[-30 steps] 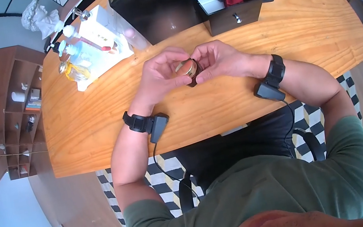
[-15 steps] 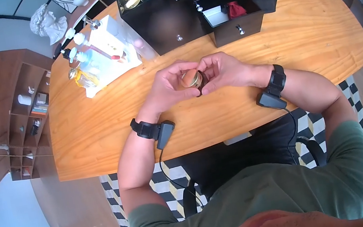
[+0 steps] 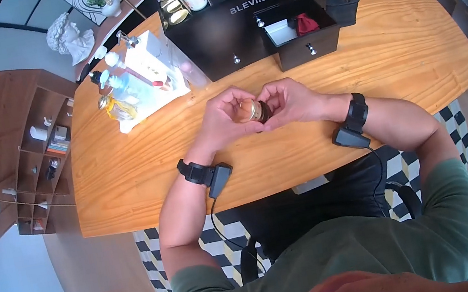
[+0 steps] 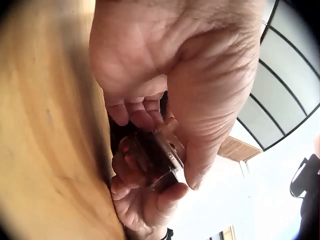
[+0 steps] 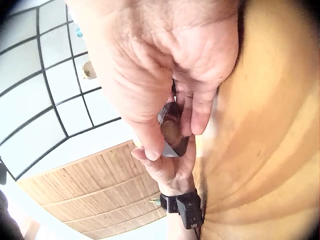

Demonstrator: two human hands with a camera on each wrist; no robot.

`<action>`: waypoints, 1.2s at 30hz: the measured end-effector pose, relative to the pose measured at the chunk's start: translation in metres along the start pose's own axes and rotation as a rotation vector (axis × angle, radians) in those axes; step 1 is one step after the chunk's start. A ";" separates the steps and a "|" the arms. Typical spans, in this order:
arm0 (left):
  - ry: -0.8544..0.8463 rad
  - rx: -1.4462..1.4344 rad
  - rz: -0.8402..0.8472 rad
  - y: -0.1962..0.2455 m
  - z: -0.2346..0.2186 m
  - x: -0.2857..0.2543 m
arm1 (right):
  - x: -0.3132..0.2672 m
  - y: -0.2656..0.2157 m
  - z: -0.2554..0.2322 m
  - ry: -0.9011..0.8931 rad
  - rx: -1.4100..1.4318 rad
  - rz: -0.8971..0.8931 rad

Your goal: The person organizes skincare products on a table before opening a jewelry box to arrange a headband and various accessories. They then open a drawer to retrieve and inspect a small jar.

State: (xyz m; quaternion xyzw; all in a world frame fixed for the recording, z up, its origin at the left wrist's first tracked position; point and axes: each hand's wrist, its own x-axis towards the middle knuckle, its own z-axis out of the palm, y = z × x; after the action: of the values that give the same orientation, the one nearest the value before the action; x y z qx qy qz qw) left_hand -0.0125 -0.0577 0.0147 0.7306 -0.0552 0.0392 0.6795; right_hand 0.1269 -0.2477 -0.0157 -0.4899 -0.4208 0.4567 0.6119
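Over the front middle of the table, both hands hold one small round jar-like thing (image 3: 250, 109) with a copper-gold top and a dark brown body. My left hand (image 3: 222, 120) has its thumb and fingers curled about the gold side. From the other side, my right hand (image 3: 295, 102) pinches the dark part between thumb and fingers. The fingertips of both hands meet close together. In the left wrist view, the dark body (image 4: 152, 155) looks glossy and edged; its brownish end (image 5: 172, 127) shows between the fingers in the right wrist view.
Beyond the hands stands a black BLEVINS organizer (image 3: 210, 44) with bottles on top. Its open drawer (image 3: 308, 51) holds a red cloth pouch (image 3: 306, 23) and something white. Several pump bottles (image 3: 127, 88) and a white box (image 3: 146, 55) stand at the left on a white tray (image 3: 130, 124).
The head view has tilted up, so the table sits lower in it. The jar-like thing has turned a little, its gold top facing more to the left. Both hands keep holding it.
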 end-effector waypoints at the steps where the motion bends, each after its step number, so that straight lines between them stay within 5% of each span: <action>1: 0.003 0.016 0.025 0.001 0.000 0.000 | 0.000 0.001 0.000 0.000 0.002 0.004; 7: -0.101 -0.042 0.094 0.010 0.002 0.001 | -0.003 -0.008 0.000 -0.032 0.051 0.033; 36: 0.013 -0.153 0.264 -0.001 -0.002 0.006 | -0.002 -0.016 -0.002 -0.078 0.150 0.009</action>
State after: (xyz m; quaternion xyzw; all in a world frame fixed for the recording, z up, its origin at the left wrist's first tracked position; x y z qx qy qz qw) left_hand -0.0063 -0.0562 0.0149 0.6628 -0.1492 0.1284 0.7224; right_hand 0.1303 -0.2520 -0.0007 -0.4263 -0.4068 0.5082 0.6281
